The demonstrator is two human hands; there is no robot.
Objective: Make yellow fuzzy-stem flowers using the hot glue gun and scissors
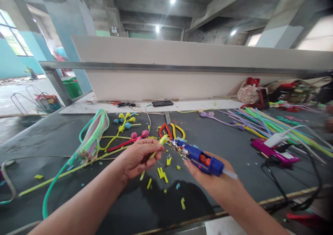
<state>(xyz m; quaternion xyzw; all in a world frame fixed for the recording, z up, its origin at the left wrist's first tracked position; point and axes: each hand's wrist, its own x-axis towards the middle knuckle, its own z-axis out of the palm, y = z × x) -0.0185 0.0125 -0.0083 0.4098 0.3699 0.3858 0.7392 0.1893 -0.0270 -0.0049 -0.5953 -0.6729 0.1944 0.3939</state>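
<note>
left fingers [151, 145] around yellow stem [153, 154]

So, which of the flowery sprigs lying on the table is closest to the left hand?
The pink sprig, just beyond the left hand. The yellow-and-blue sprig lies farther back, the purple sprig well to the right.
</note>
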